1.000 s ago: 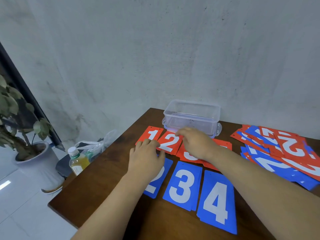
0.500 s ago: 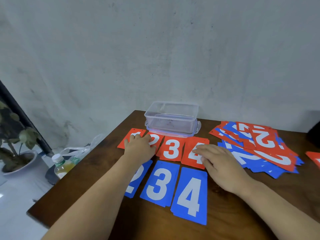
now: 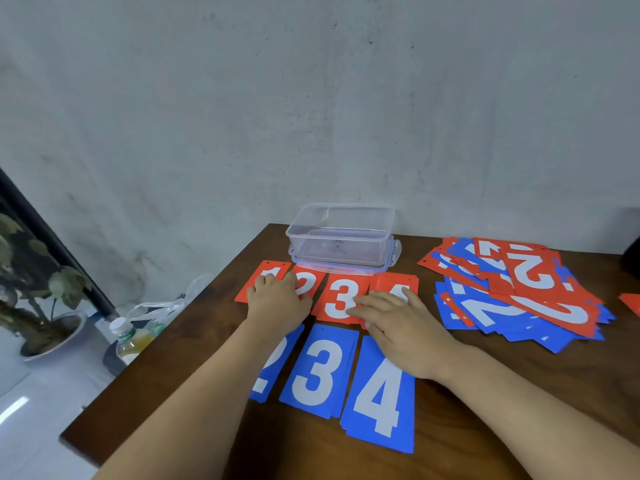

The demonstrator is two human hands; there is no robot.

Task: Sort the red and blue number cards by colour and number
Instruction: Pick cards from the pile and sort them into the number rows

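Observation:
A row of red cards lies on the table: red 1 (image 3: pixel 265 271), red 2 (image 3: pixel 309 280), red 3 (image 3: pixel 337 299), red 4 (image 3: pixel 394 284). In front of it lie a blue 2 (image 3: pixel 273 367), blue 3 (image 3: pixel 317 370) and blue 4 (image 3: pixel 379 401). My left hand (image 3: pixel 278 301) rests flat on the red 1 and red 2, fingers straight. My right hand (image 3: pixel 398 327) lies flat across the red 4 and the edge of the red 3, fingers pointing left. A mixed heap of red and blue cards (image 3: pixel 519 289) lies to the right.
A clear plastic box (image 3: pixel 341 240) stands behind the red row against the wall. Another red card (image 3: pixel 630 303) shows at the right edge, a dark object (image 3: pixel 632 258) behind it. Left of the table, on the floor: a bottle (image 3: pixel 130 341), a plastic bag (image 3: pixel 162 310), a potted plant (image 3: pixel 31 306).
My right hand slid from the red 2 to the red 4, then its fingers reached left onto the red 3's edge. My left hand has stayed on the red 1 and 2.

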